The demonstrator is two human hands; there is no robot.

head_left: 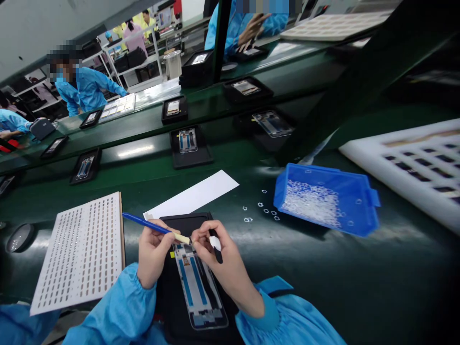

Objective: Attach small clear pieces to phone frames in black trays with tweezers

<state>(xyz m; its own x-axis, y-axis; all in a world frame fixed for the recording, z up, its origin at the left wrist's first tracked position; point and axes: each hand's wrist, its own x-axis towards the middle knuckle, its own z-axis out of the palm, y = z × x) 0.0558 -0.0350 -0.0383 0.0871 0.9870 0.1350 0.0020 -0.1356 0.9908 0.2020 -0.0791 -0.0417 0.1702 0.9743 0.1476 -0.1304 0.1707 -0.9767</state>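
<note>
Blue pen (154, 226) is pinched in the left hand (154, 254), tip over the phone frame (200, 286). Right hand (220, 256), fingers curled above the frame, grips a black tool (217, 249).

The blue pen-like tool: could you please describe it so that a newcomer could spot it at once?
Start at the green bench and find the black tray nearest the camera. Above it, the left hand holds the blue pen-like tool, its pale tip meeting the right hand. Nothing else nearby is a slim blue stick.
</note>
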